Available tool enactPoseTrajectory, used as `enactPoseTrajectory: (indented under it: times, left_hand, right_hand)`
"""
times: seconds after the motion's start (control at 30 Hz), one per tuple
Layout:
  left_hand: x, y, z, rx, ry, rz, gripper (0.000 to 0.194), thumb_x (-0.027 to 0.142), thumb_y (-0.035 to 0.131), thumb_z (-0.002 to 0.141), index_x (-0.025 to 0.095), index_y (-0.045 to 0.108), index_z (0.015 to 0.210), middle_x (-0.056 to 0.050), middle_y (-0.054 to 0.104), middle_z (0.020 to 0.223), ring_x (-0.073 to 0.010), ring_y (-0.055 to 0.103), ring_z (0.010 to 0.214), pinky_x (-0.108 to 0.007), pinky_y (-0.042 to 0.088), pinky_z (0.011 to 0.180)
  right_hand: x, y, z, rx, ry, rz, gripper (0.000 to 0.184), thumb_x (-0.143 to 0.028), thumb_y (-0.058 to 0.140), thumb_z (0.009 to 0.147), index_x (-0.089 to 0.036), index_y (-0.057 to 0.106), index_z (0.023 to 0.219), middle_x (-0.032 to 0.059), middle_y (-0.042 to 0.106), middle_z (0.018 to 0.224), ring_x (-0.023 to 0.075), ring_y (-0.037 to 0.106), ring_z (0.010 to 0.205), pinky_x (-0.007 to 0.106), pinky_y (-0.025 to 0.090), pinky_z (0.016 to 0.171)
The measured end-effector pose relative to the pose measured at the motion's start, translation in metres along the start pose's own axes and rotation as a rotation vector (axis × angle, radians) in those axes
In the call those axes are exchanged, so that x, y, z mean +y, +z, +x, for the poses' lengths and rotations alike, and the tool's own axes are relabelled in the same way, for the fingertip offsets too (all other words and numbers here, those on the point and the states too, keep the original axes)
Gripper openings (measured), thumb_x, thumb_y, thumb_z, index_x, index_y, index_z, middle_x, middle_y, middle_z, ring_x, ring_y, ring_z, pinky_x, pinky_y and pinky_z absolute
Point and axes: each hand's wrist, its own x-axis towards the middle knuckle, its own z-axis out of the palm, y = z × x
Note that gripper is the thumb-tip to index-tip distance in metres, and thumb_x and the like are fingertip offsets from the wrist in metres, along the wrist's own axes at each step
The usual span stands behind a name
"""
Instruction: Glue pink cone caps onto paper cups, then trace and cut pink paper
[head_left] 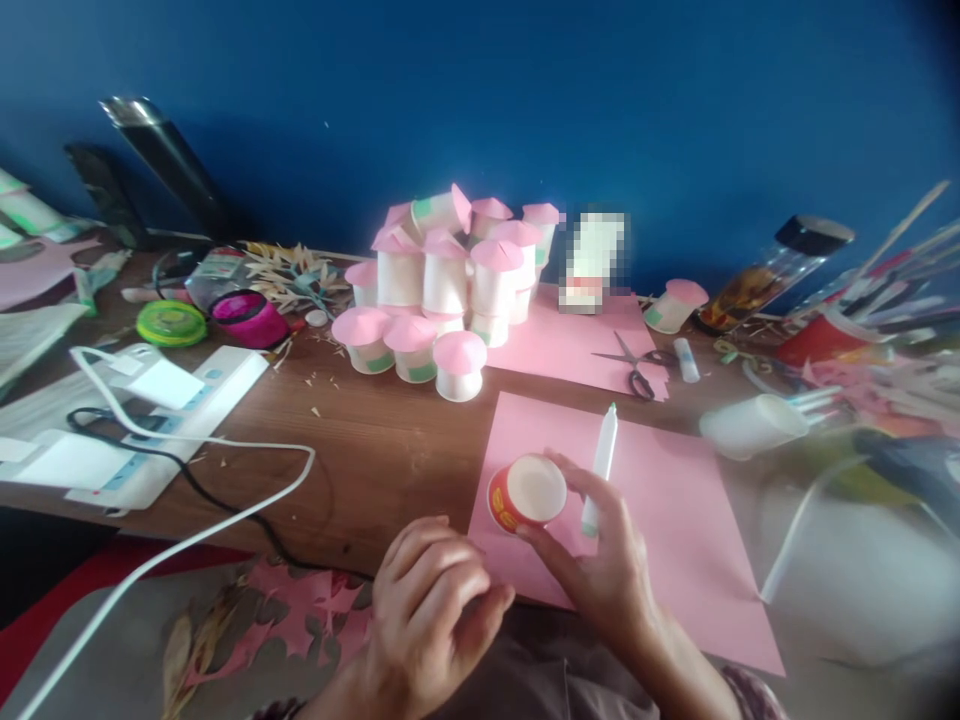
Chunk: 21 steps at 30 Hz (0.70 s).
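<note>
A small round tub (508, 498), red-sided with yellow markings and a whitish round face, is held between the thumb and fingers of my right hand (611, 560). It is tilted over a pink paper sheet (675, 510) near the desk's front edge. Beside those fingers a white marker (606, 445) with a green tip lies on the sheet. My left hand (435, 600) is to the left of the tub, apart from it. Its fingers are loosely bent, the thumb stands away from them, and nothing shows in its grasp.
White paper cups with pink cone tops (442, 275) are stacked by the blue wall. Black scissors (634, 362) lie on another pink sheet. A white power strip (180, 430) with cables sits left. A jar (772, 275), pens and a white cup (754, 425) stand right. Pink scraps (292, 610) lie below.
</note>
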Motion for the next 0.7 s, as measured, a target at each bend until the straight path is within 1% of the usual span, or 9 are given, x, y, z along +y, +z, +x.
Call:
enactPoseTrajectory:
  times: [0.1, 0.2, 0.27, 0.3, 0.4, 0.47, 0.53, 0.63, 0.7]
  left_hand:
    - [0.005, 0.006, 0.003, 0.041, 0.023, -0.041, 0.015, 0.007, 0.066, 0.072, 0.014, 0.056, 0.081, -0.005, 0.059, 0.076, -0.0167, 0.054, 0.075, -0.040, 0.050, 0.079]
    - [0.008, 0.017, 0.004, 0.188, -0.014, -0.054, 0.022, 0.007, 0.065, 0.072, 0.014, 0.053, 0.089, -0.007, 0.057, 0.087, -0.0194, 0.056, 0.085, -0.042, 0.051, 0.082]
    - [0.009, 0.026, 0.006, 0.298, -0.090, -0.097, 0.032, 0.011, 0.066, 0.073, 0.013, 0.049, 0.101, -0.011, 0.056, 0.096, -0.0226, 0.055, 0.094, -0.043, 0.051, 0.082]
    - [0.010, 0.029, 0.007, 0.326, -0.138, -0.124, 0.038, 0.014, 0.067, 0.074, 0.012, 0.047, 0.106, -0.013, 0.055, 0.100, -0.0241, 0.055, 0.097, -0.044, 0.051, 0.082]
    - [0.013, 0.038, 0.013, 0.345, -0.269, -0.192, 0.051, 0.023, 0.068, 0.076, 0.009, 0.043, 0.119, -0.018, 0.053, 0.110, -0.0275, 0.053, 0.105, -0.046, 0.051, 0.084]
    - [0.014, 0.039, 0.018, 0.359, -0.318, -0.209, 0.056, 0.026, 0.069, 0.076, 0.009, 0.043, 0.123, -0.018, 0.054, 0.114, -0.0288, 0.053, 0.108, -0.048, 0.049, 0.086]
    - [0.014, 0.037, 0.025, 0.340, -0.281, -0.171, 0.055, 0.023, 0.070, 0.075, 0.010, 0.046, 0.122, -0.017, 0.055, 0.114, -0.0287, 0.054, 0.107, -0.048, 0.049, 0.086]
    - [0.013, 0.028, 0.036, 0.265, -0.077, 0.025, 0.037, 0.013, 0.072, 0.070, 0.015, 0.061, 0.105, -0.009, 0.063, 0.105, -0.0254, 0.056, 0.102, -0.044, 0.048, 0.088]
    - [0.013, 0.023, 0.041, 0.182, 0.012, 0.157, 0.026, 0.014, 0.073, 0.070, 0.019, 0.068, 0.095, -0.002, 0.069, 0.096, -0.0213, 0.058, 0.096, -0.039, 0.045, 0.090]
  right_hand:
    - [-0.002, 0.000, 0.001, 0.017, 0.027, -0.028, 0.055, -0.033, 0.073, 0.075, -0.020, 0.048, 0.122, 0.0111, 0.064, 0.120, 0.0256, 0.061, 0.111, 0.040, 0.055, 0.086]
    - [-0.002, 0.001, 0.002, 0.024, 0.016, -0.052, 0.052, -0.035, 0.072, 0.075, -0.020, 0.050, 0.120, 0.0118, 0.066, 0.117, 0.0260, 0.063, 0.108, 0.039, 0.056, 0.084]
    - [-0.001, 0.001, 0.001, 0.033, 0.001, -0.057, 0.052, -0.036, 0.072, 0.076, -0.019, 0.051, 0.119, 0.0121, 0.066, 0.116, 0.0264, 0.064, 0.107, 0.040, 0.057, 0.083]
    - [0.000, 0.002, 0.000, 0.045, 0.001, -0.060, 0.051, -0.036, 0.072, 0.076, -0.019, 0.051, 0.119, 0.0122, 0.066, 0.116, 0.0265, 0.064, 0.107, 0.040, 0.057, 0.083]
    - [0.002, 0.003, -0.003, 0.053, 0.006, -0.074, 0.052, -0.038, 0.070, 0.077, -0.019, 0.050, 0.121, 0.0121, 0.065, 0.118, 0.0265, 0.063, 0.107, 0.040, 0.058, 0.082]
    - [0.003, 0.004, -0.005, 0.039, 0.014, -0.086, 0.053, -0.039, 0.070, 0.078, -0.019, 0.049, 0.122, 0.0119, 0.065, 0.119, 0.0266, 0.063, 0.108, 0.041, 0.058, 0.082]
    - [0.004, 0.004, -0.005, 0.036, 0.023, -0.091, 0.052, -0.040, 0.069, 0.078, -0.020, 0.050, 0.122, 0.0115, 0.065, 0.117, 0.0266, 0.063, 0.107, 0.041, 0.057, 0.083]
    - [0.005, 0.003, -0.004, 0.049, -0.001, -0.077, 0.051, -0.037, 0.067, 0.080, -0.019, 0.049, 0.124, 0.0112, 0.066, 0.116, 0.0253, 0.064, 0.105, 0.040, 0.057, 0.084]
    - [0.006, 0.002, -0.003, 0.052, -0.032, -0.067, 0.047, -0.031, 0.064, 0.083, -0.019, 0.049, 0.125, 0.0109, 0.066, 0.116, 0.0242, 0.064, 0.104, 0.039, 0.057, 0.085]
